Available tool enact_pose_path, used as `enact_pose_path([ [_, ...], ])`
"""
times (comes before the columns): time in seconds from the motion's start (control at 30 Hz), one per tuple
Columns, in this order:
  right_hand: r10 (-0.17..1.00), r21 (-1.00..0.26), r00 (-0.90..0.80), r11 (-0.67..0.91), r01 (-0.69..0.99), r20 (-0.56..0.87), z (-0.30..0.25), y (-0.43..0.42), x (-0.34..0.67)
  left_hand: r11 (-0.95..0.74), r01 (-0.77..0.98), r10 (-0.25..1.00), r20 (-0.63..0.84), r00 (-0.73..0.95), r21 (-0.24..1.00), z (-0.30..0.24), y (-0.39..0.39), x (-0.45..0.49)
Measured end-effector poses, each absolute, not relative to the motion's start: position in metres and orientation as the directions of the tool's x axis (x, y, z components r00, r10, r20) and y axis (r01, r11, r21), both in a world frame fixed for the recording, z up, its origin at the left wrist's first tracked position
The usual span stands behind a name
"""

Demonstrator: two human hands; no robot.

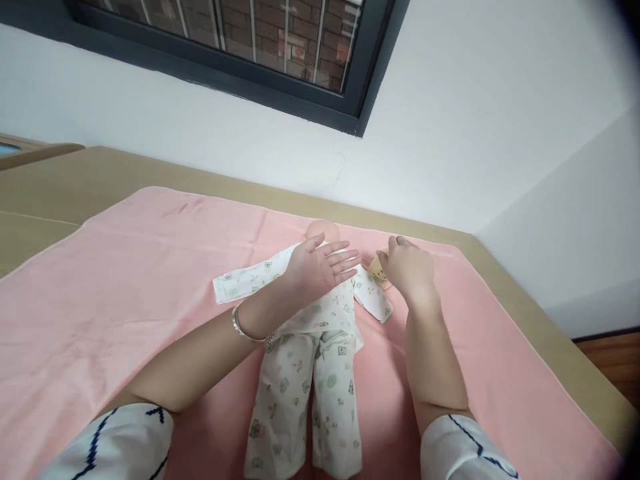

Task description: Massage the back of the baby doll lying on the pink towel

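A baby doll (325,231) lies on its back on a pink towel (125,287), dressed in a white printed top and trousers (305,393). My left hand (320,267) hovers palm up over the doll's chest, fingers stretched out and holding nothing. A silver bracelet (243,327) circles that wrist. My right hand (407,267) is curled beside the doll's shoulder, fingers wrapped around a small yellowish container (376,270). One sleeve of the top (245,280) lies spread out flat to the left.
The towel covers a beige mattress (65,187) set against a white wall (450,133). A dark-framed window (280,47) is above. Wooden floor (615,360) shows past the bed's right edge.
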State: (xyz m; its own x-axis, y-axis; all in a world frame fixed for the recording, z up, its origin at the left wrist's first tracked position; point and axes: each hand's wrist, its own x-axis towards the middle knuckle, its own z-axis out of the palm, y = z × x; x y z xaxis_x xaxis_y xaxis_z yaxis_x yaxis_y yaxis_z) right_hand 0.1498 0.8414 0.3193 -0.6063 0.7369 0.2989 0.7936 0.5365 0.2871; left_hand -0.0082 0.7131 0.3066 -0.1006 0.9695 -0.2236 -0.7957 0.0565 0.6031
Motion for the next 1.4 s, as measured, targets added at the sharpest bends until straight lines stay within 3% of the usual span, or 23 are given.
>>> enact_pose_path([
  [0.17, 0.728, 0.313, -0.604, 0.52, 0.794, 0.324, 0.313, 0.84, 0.147, 0.012, -0.73, 0.971, -0.182, -0.154, 0.683, 0.31, 0.696, -0.013],
  [0.37, 0.737, 0.292, -0.598, 0.524, 0.8, 0.315, 0.312, 0.842, 0.149, 0.064, -0.631, 0.841, -0.382, -0.383, 0.773, 0.319, 0.685, -0.018],
  [0.5, 0.74, 0.291, -0.594, 0.52, 0.803, 0.316, 0.312, 0.837, 0.149, 0.071, -0.631, 0.835, -0.392, -0.387, 0.773, 0.323, 0.679, -0.016],
  [0.6, 0.76, 0.291, -0.604, 0.537, 0.792, 0.24, 0.313, 0.833, 0.148, 0.107, -0.676, 0.85, -0.419, -0.318, 0.729, 0.325, 0.673, -0.013],
  [0.7, 0.769, 0.21, -0.609, 0.574, 0.792, 0.194, 0.316, 0.829, 0.15, 0.121, -0.701, 0.863, -0.423, -0.276, 0.703, 0.326, 0.668, -0.011],
  [0.8, 0.749, 0.082, -0.618, 0.618, 0.782, 0.241, 0.319, 0.82, 0.15, 0.095, -0.693, 0.875, -0.391, -0.284, 0.714, 0.327, 0.663, -0.009],
  [0.9, 0.634, -0.067, -0.716, 0.76, 0.646, 0.293, 0.323, 0.8, 0.15, 0.091, -0.704, 0.885, -0.382, -0.267, 0.704, 0.331, 0.658, -0.006],
  [1.0, 0.43, -0.176, -0.848, 0.902, 0.393, 0.309, 0.325, 0.776, 0.15, 0.094, -0.746, 0.888, -0.395, -0.237, 0.66, 0.339, 0.651, -0.002],
  [1.23, 0.114, -0.14, -0.916, 0.988, 0.064, 0.386, 0.317, 0.745, 0.146, -0.06, -0.832, 0.953, -0.217, -0.213, 0.552, 0.354, 0.63, 0.006],
  [1.4, 0.015, -0.131, -0.893, 0.99, -0.049, 0.449, 0.301, 0.731, 0.131, -0.121, -0.879, 0.983, -0.065, -0.17, 0.46, 0.358, 0.622, 0.005],
])
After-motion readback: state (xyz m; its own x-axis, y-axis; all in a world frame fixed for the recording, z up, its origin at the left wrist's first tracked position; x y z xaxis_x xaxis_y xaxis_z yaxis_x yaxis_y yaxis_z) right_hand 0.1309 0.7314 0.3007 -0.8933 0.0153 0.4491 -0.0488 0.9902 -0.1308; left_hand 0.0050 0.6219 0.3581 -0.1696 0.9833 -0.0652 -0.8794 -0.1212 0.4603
